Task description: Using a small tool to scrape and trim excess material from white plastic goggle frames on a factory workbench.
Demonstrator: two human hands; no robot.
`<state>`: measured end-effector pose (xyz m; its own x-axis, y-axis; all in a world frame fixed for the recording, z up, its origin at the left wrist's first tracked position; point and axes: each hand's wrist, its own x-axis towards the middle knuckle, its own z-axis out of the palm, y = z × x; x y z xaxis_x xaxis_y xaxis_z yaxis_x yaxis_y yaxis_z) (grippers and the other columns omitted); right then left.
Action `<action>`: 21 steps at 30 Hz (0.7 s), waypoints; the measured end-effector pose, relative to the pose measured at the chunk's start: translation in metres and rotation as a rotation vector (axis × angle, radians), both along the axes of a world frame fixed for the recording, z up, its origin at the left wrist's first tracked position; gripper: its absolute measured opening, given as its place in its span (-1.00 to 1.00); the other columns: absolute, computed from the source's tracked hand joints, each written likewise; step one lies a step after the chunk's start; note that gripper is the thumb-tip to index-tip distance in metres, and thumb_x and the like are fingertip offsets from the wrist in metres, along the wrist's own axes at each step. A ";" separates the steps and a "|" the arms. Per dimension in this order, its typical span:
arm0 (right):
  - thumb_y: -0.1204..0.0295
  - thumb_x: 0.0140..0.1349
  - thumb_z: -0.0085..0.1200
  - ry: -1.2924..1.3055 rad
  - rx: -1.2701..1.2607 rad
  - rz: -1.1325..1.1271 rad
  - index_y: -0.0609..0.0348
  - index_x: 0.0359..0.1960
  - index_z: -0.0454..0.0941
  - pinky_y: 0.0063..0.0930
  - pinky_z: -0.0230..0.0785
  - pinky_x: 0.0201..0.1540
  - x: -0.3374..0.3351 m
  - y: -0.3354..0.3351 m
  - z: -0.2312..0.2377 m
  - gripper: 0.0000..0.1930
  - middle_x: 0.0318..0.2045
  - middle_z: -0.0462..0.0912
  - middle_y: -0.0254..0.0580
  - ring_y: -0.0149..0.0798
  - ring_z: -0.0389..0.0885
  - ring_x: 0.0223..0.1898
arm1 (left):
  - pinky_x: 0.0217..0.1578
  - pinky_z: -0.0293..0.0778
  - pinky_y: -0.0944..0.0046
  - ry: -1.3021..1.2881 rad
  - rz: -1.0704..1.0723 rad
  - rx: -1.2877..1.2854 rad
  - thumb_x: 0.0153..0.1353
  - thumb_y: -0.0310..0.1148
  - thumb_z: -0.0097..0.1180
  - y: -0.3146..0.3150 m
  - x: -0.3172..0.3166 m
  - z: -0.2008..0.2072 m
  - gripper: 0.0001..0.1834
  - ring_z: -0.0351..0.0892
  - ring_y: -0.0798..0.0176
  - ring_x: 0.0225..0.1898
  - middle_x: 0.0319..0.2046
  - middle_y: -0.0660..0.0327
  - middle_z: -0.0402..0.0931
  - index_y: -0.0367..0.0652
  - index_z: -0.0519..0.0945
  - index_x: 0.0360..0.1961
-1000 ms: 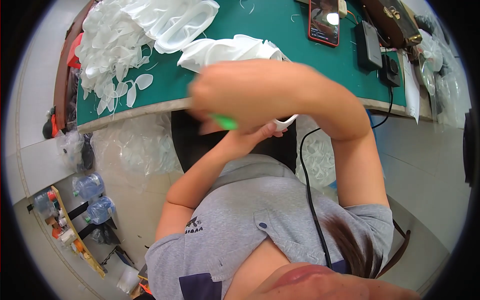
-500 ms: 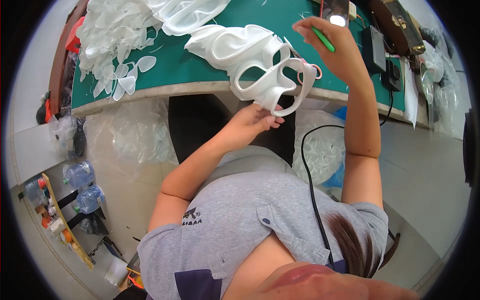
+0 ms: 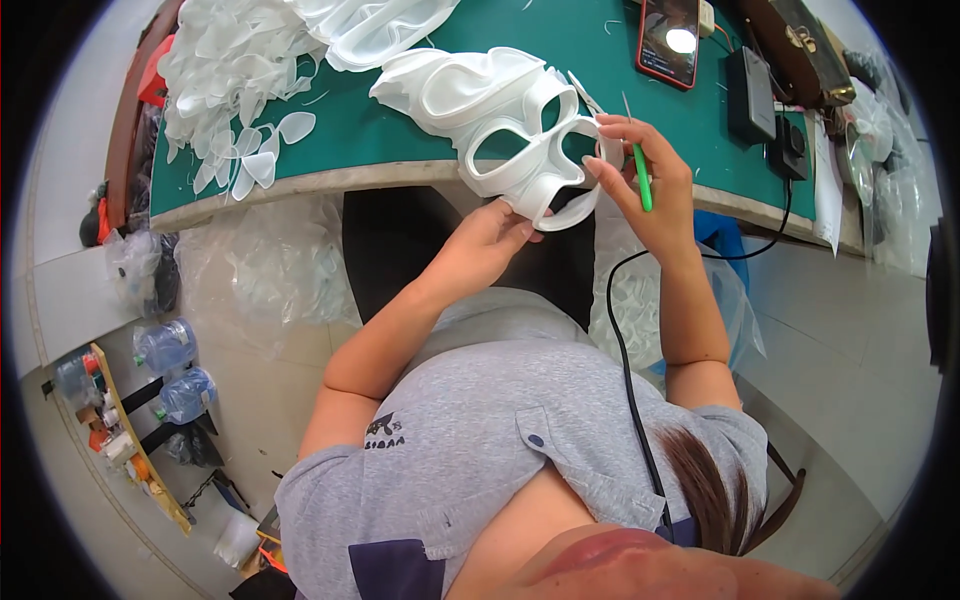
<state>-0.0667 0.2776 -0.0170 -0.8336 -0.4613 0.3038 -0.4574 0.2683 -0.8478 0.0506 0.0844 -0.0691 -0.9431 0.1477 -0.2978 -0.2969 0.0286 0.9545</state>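
A white moulded plastic piece (image 3: pixel 520 140) with large cut-out openings hangs over the front edge of the green mat (image 3: pixel 400 140). My left hand (image 3: pixel 490 240) supports it from below, fingers under its lower rim. My right hand (image 3: pixel 645 175) is at the piece's right rim. It grips a thin green-handled tool (image 3: pixel 640 172) whose blade points upward, and its fingertips touch the rim. More white moulded pieces (image 3: pixel 380 25) lie behind it on the mat.
A heap of white offcuts (image 3: pixel 225 80) covers the mat's left end. A phone (image 3: pixel 668 40) and a black adapter (image 3: pixel 750 95) lie at the back right, with a black cable (image 3: pixel 625 340) running down. Clear plastic bags (image 3: pixel 270 270) sit under the table, and water bottles (image 3: pixel 165 345) stand at left.
Both hands have moved away from close to the camera, out to the table edge. My right hand has come down from near the phone to the piece's right rim, and my left now holds its lower rim.
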 end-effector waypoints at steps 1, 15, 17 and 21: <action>0.53 0.06 0.27 0.031 0.026 -0.029 0.21 -0.17 0.53 -0.64 0.39 -0.28 -0.001 0.000 -0.002 -0.72 -0.12 0.64 -0.22 -0.47 0.50 -0.33 | -0.13 0.46 0.36 0.043 0.026 -0.174 0.34 -0.47 -0.07 -0.003 0.003 -0.003 -0.80 0.59 0.35 -0.18 -0.26 0.17 0.62 -0.29 0.51 -0.08; 0.54 0.07 0.26 0.105 0.077 -0.133 0.24 -0.26 0.56 -0.61 0.41 -0.34 -0.007 -0.004 -0.006 -0.81 -0.20 0.65 -0.23 -0.46 0.50 -0.41 | -0.35 0.38 0.29 0.966 0.480 -0.962 -0.04 -0.51 0.28 -0.067 -0.068 0.043 -0.84 0.39 0.26 -0.36 -0.42 0.35 0.49 -0.06 0.70 -0.37; 0.54 0.08 0.25 0.225 0.075 -0.174 0.22 -0.26 0.57 -0.59 0.41 -0.34 -0.010 -0.007 -0.003 -0.81 -0.19 0.65 -0.22 -0.44 0.51 -0.41 | -0.35 0.38 0.30 0.993 0.489 -0.981 -0.05 -0.51 0.29 -0.067 -0.069 0.035 -0.87 0.39 0.27 -0.38 -0.43 0.36 0.49 -0.06 0.70 -0.41; 0.52 0.08 0.25 0.482 0.054 -0.153 0.18 -0.22 0.57 -0.54 0.44 -0.32 -0.014 -0.025 0.009 -0.78 -0.14 0.65 -0.20 -0.33 0.55 -0.39 | -0.29 0.38 0.24 1.052 0.472 -1.018 -0.07 -0.53 0.27 -0.063 -0.066 0.027 -0.88 0.43 0.22 -0.36 -0.43 0.33 0.50 -0.11 0.67 -0.44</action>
